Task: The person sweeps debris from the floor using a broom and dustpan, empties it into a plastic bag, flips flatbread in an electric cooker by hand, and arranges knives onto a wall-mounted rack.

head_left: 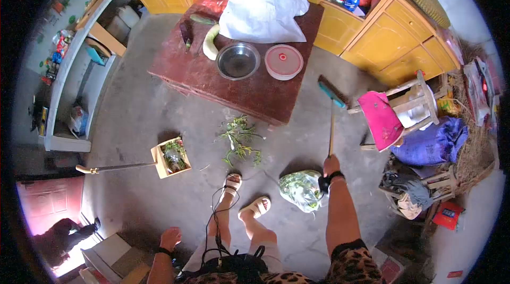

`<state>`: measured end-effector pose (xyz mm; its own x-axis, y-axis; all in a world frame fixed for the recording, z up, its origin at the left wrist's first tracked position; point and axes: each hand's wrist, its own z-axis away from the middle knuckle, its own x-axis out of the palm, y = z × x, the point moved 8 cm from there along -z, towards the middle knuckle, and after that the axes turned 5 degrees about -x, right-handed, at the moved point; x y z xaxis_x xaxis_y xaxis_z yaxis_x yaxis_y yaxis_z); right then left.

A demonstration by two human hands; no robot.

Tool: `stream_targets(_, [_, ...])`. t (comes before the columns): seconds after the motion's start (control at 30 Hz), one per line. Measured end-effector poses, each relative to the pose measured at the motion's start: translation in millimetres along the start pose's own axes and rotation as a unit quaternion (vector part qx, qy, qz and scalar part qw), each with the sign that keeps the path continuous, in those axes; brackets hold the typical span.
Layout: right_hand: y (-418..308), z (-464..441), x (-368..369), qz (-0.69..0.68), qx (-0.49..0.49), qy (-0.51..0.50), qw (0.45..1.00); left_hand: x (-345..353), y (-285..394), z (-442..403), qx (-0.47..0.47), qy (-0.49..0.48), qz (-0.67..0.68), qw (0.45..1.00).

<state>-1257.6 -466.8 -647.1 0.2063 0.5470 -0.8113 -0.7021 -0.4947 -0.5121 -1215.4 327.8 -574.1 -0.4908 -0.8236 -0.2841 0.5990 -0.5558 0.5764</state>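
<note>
The broom point(332, 116) has a slim pale handle, running almost straight ahead, and a teal head with dark bristles, angled across its end. Loose green plant scraps point(240, 134) lie strewn in a patch on the grey floor point(122, 124). Left of them, apart, sits the long-handled yellow dustpan point(157, 157), holding more greenery point(172, 147)

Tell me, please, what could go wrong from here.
The broom in the right hand might catch the bag beside that hand. The greens on the floor, near the left foot, could be slippery underfoot. The dustpan holds leafy scraps and might spill if knocked.
</note>
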Motion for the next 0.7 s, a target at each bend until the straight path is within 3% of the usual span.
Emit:
stream_targets(0.03, [0.6,25.9,-6.2,0.016,-0.005,0.003,1.000,9.2,9.2,-6.8,-0.023,-0.006,0.011,1.000])
stream_targets(0.07, [25.1,53.6,6.4,-0.001,0.086,-0.090,0.992,19.0,19.4,-12.3,-0.047,-0.013,0.021,0.999])
stream_targets(0.1, [8.3,93.1,0.2,0.071,-0.125,-0.084,0.986,28.2,39.4,-17.6,-0.047,-0.019,0.021,0.998])
stream_targets(0.13, [8.3,138.1,-17.8,-0.023,0.068,-0.097,0.993,33.8,68.5,-22.7,-0.060,-0.002,0.011,0.998])
stream_targets(0.2, [14.4,214.7,-26.1,0.029,0.085,-0.165,0.982,46.1,114.7,-31.8,-0.069,0.009,0.000,0.998])
stream_targets(0.23, [21.8,252.3,-27.9,-0.048,0.077,-0.164,0.982,50.1,133.9,-33.7,-0.047,0.019,0.005,0.999])
stream_targets(0.27, [-4.8,295.1,-52.3,-0.197,0.267,-0.218,0.918,51.7,149.2,-36.7,-0.026,0.029,0.008,0.999])
stream_targets(0.37, [-28.9,354.5,-103.7,-0.334,0.353,-0.171,0.857,60.9,177.2,-44.0,0.023,-0.006,-0.020,1.000])
stream_targets(0.4, [-27.0,360.7,-106.5,-0.332,0.359,-0.172,0.855,63.1,185.9,-41.1,-0.001,0.002,-0.015,1.000])
stream_targets(0.47, [-22.3,354.6,-116.5,-0.291,0.297,-0.119,0.902,61.1,185.2,-42.2,-0.010,-0.004,-0.014,1.000])
stream_targets(0.53, [-17.2,310.9,-115.3,-0.179,0.149,-0.061,0.971,58.8,178.7,-46.3,-0.016,-0.007,-0.010,1.000])
stream_targets(0.6, [-49.7,241.6,-119.9,-0.007,-0.066,0.027,0.997,49.4,159.0,-49.3,-0.038,0.000,-0.022,0.999])
stream_targets(0.67, [-45.2,166.4,-94.7,-0.091,0.036,-0.008,0.995,42.0,152.2,-36.4,-0.051,0.014,-0.013,0.999])
stream_targets(0.7, [-73.1,128.2,-100.3,-0.046,-0.095,0.085,0.991,38.2,148.3,-29.9,-0.058,0.023,-0.003,0.998])
